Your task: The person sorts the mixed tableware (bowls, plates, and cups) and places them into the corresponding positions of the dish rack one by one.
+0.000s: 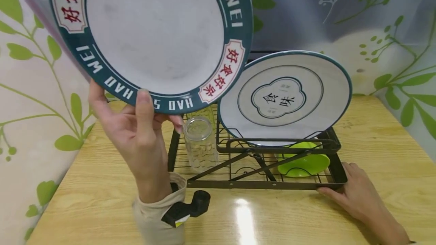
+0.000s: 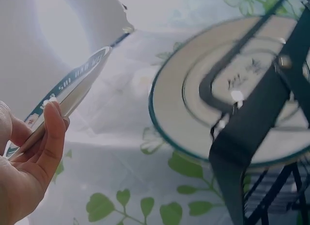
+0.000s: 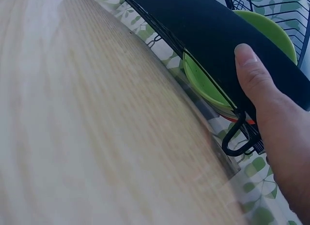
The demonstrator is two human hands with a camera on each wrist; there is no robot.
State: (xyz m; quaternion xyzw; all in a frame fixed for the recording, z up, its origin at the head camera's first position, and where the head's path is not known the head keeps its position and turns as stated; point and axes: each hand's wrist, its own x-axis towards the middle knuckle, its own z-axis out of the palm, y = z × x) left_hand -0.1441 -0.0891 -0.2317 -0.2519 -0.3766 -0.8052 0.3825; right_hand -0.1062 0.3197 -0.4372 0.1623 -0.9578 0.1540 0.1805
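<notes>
My left hand (image 1: 139, 135) pinches the lower rim of a large white plate (image 1: 156, 29) with a teal border and red lettering, thumb on its front face. The plate is raised at the upper left, its top cut off by the frame. My right hand (image 1: 364, 196) holds the near right corner of a black wire dish rack (image 1: 204, 184), and in the right wrist view the thumb (image 3: 252, 65) lies on the black frame. A second teal-rimmed plate (image 1: 310, 97) leans upright in the upper tier.
Inside the rack, a clear patterned glass (image 1: 201, 150) stands at the left and a green bowl (image 1: 303, 165) sits low at the right. A yellowish glass (image 1: 206, 112) shows behind the clear one. The rack stands on a wooden table (image 1: 102, 199) against leaf-patterned walls (image 1: 44, 86).
</notes>
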